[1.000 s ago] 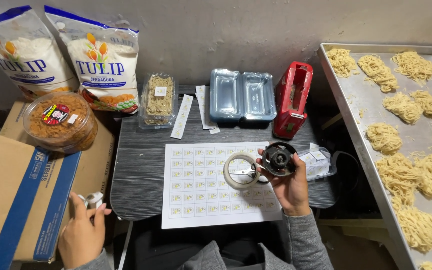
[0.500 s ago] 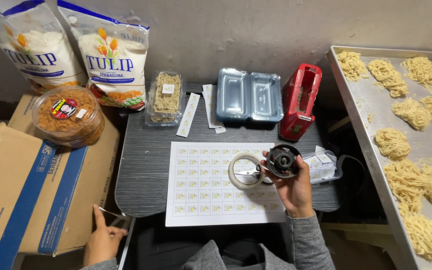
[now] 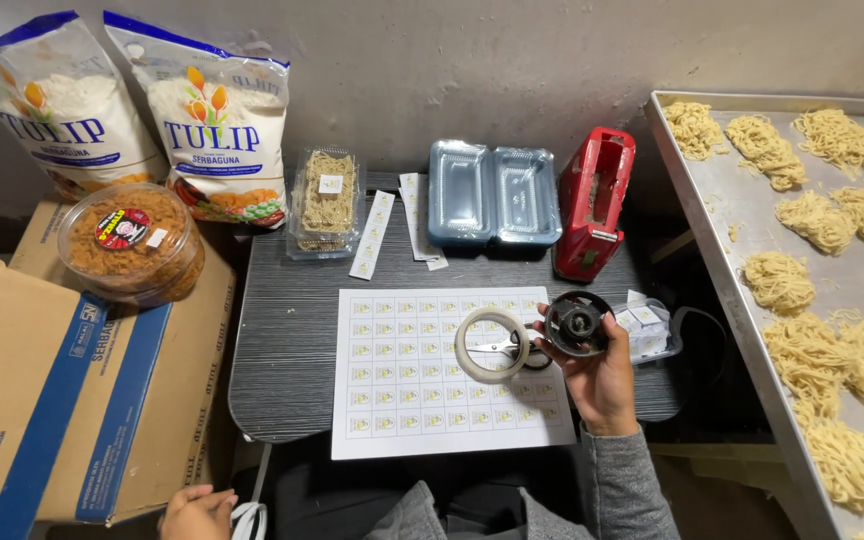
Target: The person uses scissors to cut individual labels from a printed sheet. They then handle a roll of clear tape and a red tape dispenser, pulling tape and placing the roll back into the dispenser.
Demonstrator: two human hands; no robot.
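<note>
Right hand [image 3: 602, 385]: grips a black spool [image 3: 577, 323] over the sticker sheet [image 3: 432, 375] at the table's 4 o'clock.
Left hand [image 3: 195, 513]: at 7 o'clock, cut off by the frame edge; grip cannot be told; white loop [image 3: 250, 520] just beside it.
Tape roll [image 3: 491, 345]: one, on the sheet, at 9 o'clock of the spool.
Containers: two empty blue trays [image 3: 494, 193] at 12; one clear box of noodles [image 3: 327, 200] at 11; one round tub [image 3: 132, 242] of brown crumbs.
Metal tray [image 3: 712, 210]: noodle nests, partly cropped.
Bags [image 3: 217, 125]: two.

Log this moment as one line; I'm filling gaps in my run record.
left hand: low beside cardboard box, on white object | right hand: holds black spool | tape roll: on sticker sheet
</note>
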